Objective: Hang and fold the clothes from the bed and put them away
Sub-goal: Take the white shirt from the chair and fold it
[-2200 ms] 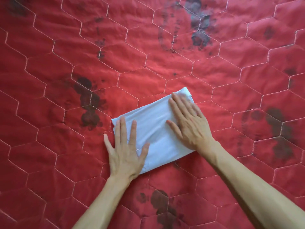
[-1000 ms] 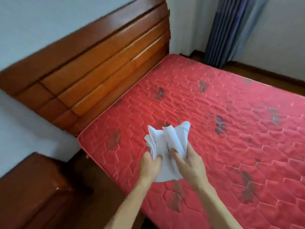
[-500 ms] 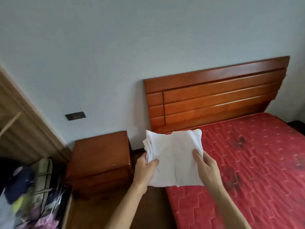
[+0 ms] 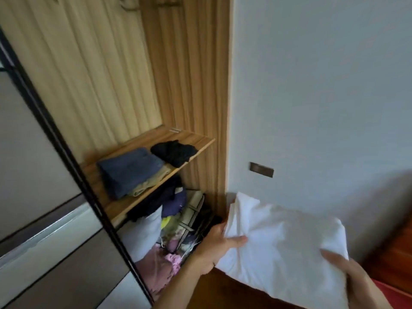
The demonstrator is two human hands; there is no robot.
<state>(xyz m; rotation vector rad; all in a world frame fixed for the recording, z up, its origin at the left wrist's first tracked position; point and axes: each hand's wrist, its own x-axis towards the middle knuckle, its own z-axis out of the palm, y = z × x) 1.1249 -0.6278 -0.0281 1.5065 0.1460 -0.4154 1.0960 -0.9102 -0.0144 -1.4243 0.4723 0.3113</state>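
Two bare hands: left hand (image 4: 213, 245), right hand (image 4: 350, 275). Left forearm (image 4: 178, 286) uncovered down to the frame edge — right hand blurred, finer detail unreadable.

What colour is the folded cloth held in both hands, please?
The cloth is white; head view.

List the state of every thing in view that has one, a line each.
white garment: folded, held up by both hands.
left hand: grips the garment's left edge.
right hand: grips its right edge.
wardrobe door: slid aside, wardrobe open.
navy garment: folded, on the shelf.
black garment: bunched, on the shelf.
clothes under the shelf: loose heap.
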